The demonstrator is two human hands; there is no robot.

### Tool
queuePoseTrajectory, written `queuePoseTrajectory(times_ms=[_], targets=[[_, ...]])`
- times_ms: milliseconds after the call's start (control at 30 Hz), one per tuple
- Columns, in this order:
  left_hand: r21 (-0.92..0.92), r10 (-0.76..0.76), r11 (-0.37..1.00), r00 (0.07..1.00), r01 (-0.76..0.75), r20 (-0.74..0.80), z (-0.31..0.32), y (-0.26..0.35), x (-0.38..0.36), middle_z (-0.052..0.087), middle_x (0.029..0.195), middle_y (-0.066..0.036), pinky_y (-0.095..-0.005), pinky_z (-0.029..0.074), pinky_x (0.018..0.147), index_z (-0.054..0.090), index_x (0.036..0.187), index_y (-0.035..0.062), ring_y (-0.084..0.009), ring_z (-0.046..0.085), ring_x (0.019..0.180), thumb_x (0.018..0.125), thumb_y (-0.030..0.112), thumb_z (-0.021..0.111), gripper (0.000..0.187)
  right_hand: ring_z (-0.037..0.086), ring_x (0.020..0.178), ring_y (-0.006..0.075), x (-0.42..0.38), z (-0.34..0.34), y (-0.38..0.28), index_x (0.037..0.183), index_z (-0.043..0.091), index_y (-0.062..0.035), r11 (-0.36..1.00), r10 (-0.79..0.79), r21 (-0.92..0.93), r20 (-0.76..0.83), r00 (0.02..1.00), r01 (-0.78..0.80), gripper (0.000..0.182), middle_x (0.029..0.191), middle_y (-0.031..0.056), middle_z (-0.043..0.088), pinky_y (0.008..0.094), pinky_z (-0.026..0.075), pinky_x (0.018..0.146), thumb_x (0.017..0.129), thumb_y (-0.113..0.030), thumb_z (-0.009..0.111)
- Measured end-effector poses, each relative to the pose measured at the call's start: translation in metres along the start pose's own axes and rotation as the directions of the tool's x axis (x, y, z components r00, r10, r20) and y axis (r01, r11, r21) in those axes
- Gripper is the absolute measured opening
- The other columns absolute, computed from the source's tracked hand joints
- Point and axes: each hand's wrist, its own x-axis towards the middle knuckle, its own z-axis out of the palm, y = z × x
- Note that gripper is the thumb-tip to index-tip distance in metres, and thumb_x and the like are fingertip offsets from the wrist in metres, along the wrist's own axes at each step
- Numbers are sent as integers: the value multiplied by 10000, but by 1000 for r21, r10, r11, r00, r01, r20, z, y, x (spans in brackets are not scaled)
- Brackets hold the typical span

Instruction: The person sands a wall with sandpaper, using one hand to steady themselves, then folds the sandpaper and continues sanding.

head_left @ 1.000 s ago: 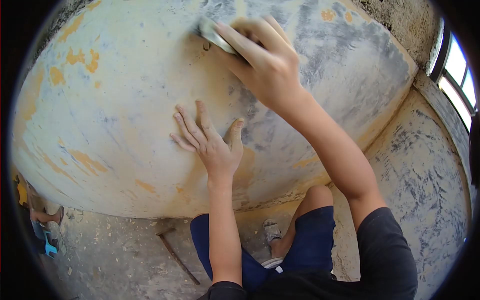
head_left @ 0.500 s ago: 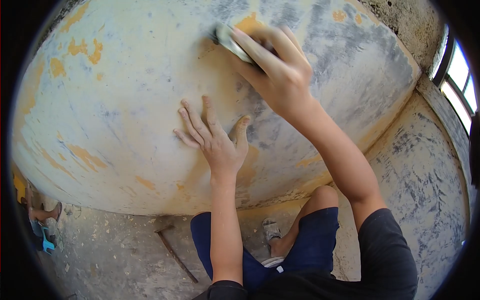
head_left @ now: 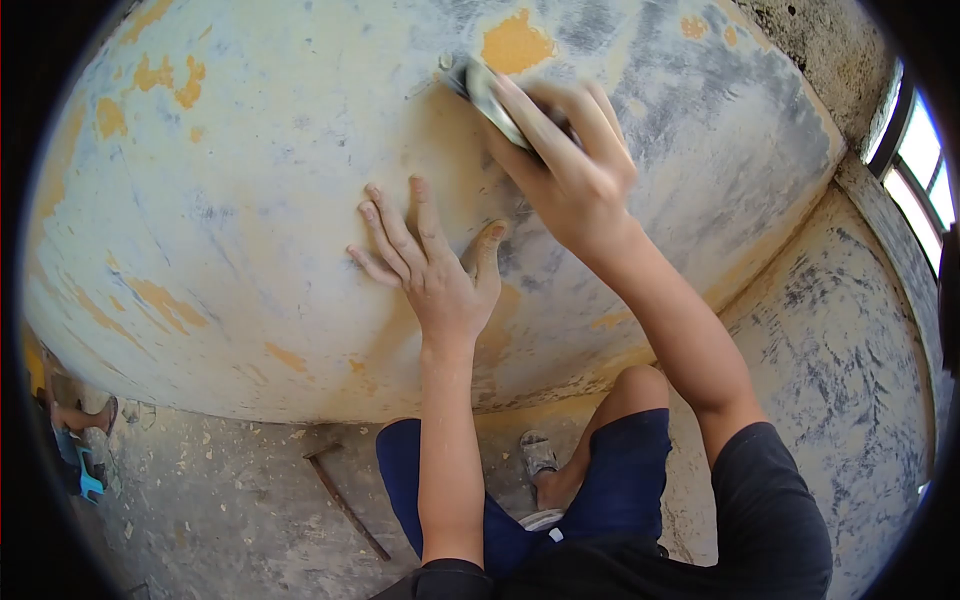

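Observation:
A large curved surface [head_left: 270, 250], pale with grey smears and orange patches, fills the upper view. My left hand [head_left: 440, 280] lies flat against it, dusty fingers spread, holding nothing. Up and to the right, my right hand [head_left: 585, 170] grips a sanding block [head_left: 492, 105] with a pale face and a dark front end. The block is against the surface, just below a bright orange patch [head_left: 518, 42]. Motion blurs its edges, and my fingers hide its rear part.
On the dusty floor [head_left: 230, 500] below lies a hammer-like tool [head_left: 348, 505] with a long handle. Another person's foot [head_left: 108, 415] and a light-blue plastic item [head_left: 88, 478] are at the far left. A second smeared curved panel [head_left: 830, 380] stands at right, near a window [head_left: 918, 150].
My right hand has moved the sanding block down and slightly right, uncovering more of the orange patch. My left hand stays spread on the surface. The view has shifted slightly.

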Motion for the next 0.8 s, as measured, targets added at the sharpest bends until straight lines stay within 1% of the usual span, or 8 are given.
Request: queuePoseTrajectory(times_ms=[67, 167, 267, 367, 600, 633, 700, 800], targets=[[12, -1, 1000, 1000, 0, 17, -1, -2, -1, 118, 1721, -289, -661, -126, 1210, 328, 1637, 27, -418, 2, 1610, 998, 630, 595, 918, 633, 817, 240, -27, -32, -8, 1215, 755, -20, 997, 57, -49, 143, 988, -51, 609, 1028, 110, 672, 352, 557, 670, 618, -2, 872], [57, 11, 998, 999, -13, 36, 1, -2, -2, 67, 1731, -267, -714, -84, 1195, 239, 1664, 45, -451, -14, 1605, 968, 655, 634, 1006, 632, 797, 246, -27, -27, 0, 1220, 749, -16, 1000, 12, 12, 120, 993, -14, 644, 1027, 123, 676, 365, 560, 650, 591, 0, 886], [54, -1, 999, 999, -1, 37, 1, -2, -2, 69, 1731, -268, -712, -79, 1198, 246, 1663, 44, -452, -7, 1605, 966, 659, 632, 1007, 618, 870, 242, 26, 21, 10, 1216, 747, -40, 990, -119, 85, 17, 993, 117, 532, 1008, 84, 656, 360, 553, 747, 694, -61, 851], [13, 10, 1000, 1000, -10, -5, 1, 1, -1, 120, 1719, -290, -653, -135, 1210, 345, 1631, 25, -411, 1, 1611, 995, 648, 589, 924, 607, 898, 237, 47, 32, 8, 1201, 751, -53, 987, -126, 105, 34, 991, 122, 468, 992, 69, 640, 356, 545, 785, 741, -90, 828], [52, 6, 999, 1000, -8, 30, 2, -4, -3, 58, 1732, -271, -712, -81, 1197, 238, 1668, 51, -454, -12, 1604, 973, 659, 617, 998, 625, 898, 244, -4, -46, 24, 1208, 757, -43, 996, -93, 38, 280, 956, 86, 553, 1055, 84, 674, 349, 557, 766, 666, -36, 870], [48, 9, 999, 1000, -11, 27, 4, -3, -3, 58, 1732, -273, -711, -83, 1197, 237, 1668, 52, -453, -16, 1604, 973, 662, 615, 999, 625, 898, 244, -2, -39, 28, 1208, 757, -43, 996, -93, 37, 282, 955, 86, 553, 1055, 84, 674, 349, 557, 766, 666, -36, 870], [18, 4, 1000, 1000, -4, 6, 5, -1, 0, 86, 1729, -275, -681, -113, 1203, 284, 1654, 42, -429, -9, 1608, 986, 648, 600, 955, 623, 896, 244, 31, -6, 25, 1202, 760, -45, 963, -246, 160, 204, 948, 216, 535, 1042, 81, 671, 355, 553, 764, 678, -44, 865], [-12, -10, 1000, 1000, 10, -17, 3, 2, 0, 116, 1726, -278, -651, -147, 1208, 327, 1641, 33, -404, -3, 1612, 1000, 631, 586, 915, 622, 900, 248, 57, 20, 13, 1204, 762, -57, 948, -242, 251, 160, 957, 198, 524, 1040, 73, 669, 362, 555, 769, 690, -50, 864]])
